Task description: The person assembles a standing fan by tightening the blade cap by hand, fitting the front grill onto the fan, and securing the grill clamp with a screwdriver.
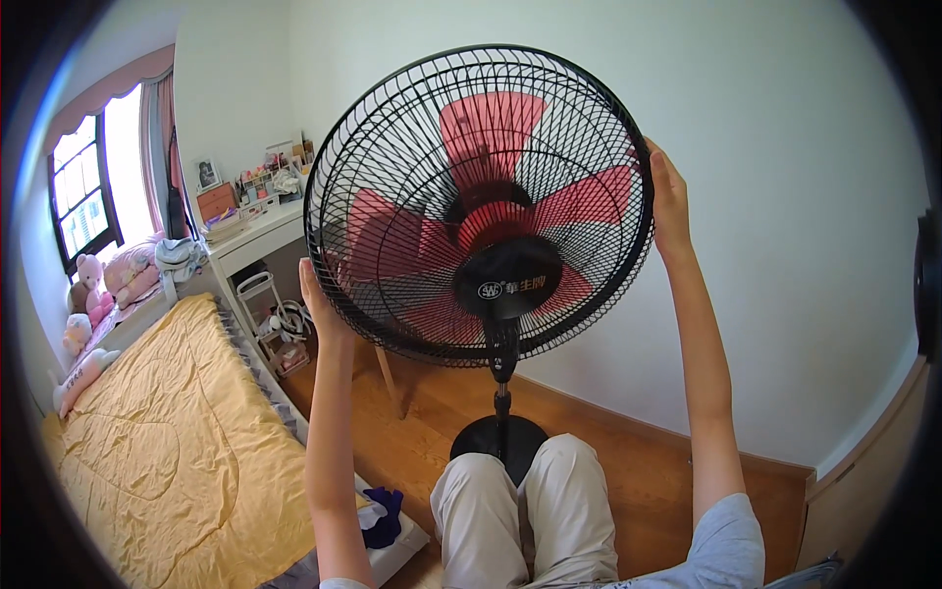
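Observation:
A black standing fan (pixel 512 280) with red blades faces me, its round wire guard (pixel 412 329) tilted upward. On the guard's lower left rim rests my left hand (pixel 322 302), thumb in front and its other fingers mostly hidden behind the wires. My right hand (pixel 669 201) grips the opposite rim at the upper right, its fingers curling round the far side. Below the head, the fan's pole (pixel 502 402) runs down to a round black base (pixel 476 435) on the floor, just beyond my knees.
To the left lies a bed with a yellow quilt (pixel 177 432); plush toys (pixel 90 285) sit by the window. A white desk (pixel 250 234) with small items stands behind the fan, a white trolley (pixel 260 290) beneath it. The pale wall (pixel 775 236) is at right.

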The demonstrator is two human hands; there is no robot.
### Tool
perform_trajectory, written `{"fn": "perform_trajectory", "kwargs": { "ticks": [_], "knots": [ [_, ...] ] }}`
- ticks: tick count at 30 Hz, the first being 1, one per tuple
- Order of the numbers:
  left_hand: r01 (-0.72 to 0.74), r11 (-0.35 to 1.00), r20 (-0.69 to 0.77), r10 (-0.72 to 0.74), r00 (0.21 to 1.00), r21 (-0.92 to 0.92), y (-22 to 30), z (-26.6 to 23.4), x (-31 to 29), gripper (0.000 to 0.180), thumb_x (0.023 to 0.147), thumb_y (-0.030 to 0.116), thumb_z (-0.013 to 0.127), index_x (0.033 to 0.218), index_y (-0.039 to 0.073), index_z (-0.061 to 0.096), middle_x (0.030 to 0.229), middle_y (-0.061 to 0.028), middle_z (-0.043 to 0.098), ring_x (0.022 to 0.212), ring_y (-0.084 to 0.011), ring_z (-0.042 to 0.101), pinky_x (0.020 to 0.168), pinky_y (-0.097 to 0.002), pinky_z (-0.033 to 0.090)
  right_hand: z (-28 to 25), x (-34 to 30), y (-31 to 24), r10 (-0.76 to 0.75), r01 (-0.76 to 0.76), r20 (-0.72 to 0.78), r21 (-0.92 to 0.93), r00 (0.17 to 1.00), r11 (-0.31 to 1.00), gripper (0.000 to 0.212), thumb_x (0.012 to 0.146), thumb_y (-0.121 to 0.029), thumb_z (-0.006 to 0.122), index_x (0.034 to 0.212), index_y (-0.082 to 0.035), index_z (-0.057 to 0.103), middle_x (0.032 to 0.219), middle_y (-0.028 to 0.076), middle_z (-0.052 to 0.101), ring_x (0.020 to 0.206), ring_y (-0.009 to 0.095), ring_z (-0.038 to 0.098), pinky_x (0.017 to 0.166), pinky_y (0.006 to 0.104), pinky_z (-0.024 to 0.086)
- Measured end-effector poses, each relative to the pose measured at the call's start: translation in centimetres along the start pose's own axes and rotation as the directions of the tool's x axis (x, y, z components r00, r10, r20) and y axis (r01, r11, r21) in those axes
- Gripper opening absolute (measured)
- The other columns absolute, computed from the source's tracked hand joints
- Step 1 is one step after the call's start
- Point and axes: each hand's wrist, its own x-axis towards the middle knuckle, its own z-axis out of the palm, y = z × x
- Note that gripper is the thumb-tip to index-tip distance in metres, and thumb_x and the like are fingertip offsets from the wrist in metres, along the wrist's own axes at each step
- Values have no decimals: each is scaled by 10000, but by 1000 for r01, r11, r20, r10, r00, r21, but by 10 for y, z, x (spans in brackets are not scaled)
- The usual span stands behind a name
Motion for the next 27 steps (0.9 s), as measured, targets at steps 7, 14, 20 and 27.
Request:
{"fn": "perform_trajectory", "kwargs": {
  "ticks": [7, 14, 20, 27],
  "knots": [
    [-2, 1000, -29, 2, 1000, 1, -3, 1, -7, 257, 854, 340, 439, 904, 88, 452, 856, -4, 495, 734, -115, 487, 641, -246, 427, 3, 2, 3, 11, -11, 4, 15, 1000, 1000, 510, 852, -408, 407, 1125, 18, 466, 1085, 100, 519, 1026, 153, 455, 895, 254, 314],
    [9, 1000, -14, -9, 1000, 21, 0, 4, -7, 253, 843, 340, 460, 884, 90, 465, 824, 0, 498, 717, -107, 491, 610, -238, 429, 2, 7, -1, 35, -34, -36, 15, 999, 999, 469, 863, -377, 403, 1085, 25, 499, 1007, 80, 556, 935, 128, 497, 840, 227, 357],
    [45, 999, -55, -44, 997, 13, 5, 11, -10, 234, 824, 330, 499, 856, 101, 465, 793, 10, 502, 678, -91, 493, 587, -223, 425, -4, 23, 2, 172, -165, -53, 117, 984, 979, 385, 862, -303, 436, 1038, 25, 533, 944, 61, 577, 852, 109, 521, 753, 197, 398],
    [-118, 978, 96, 102, 990, 174, 9, 7, -15, 284, 855, 305, 453, 980, 51, 483, 912, -19, 514, 800, -108, 506, 697, -252, 436, -9, 34, 14, 74, -74, 2, 106, 997, 992, 326, 808, -261, 538, 972, 17, 582, 867, 62, 604, 768, 102, 538, 701, 200, 424]
  ]
}}
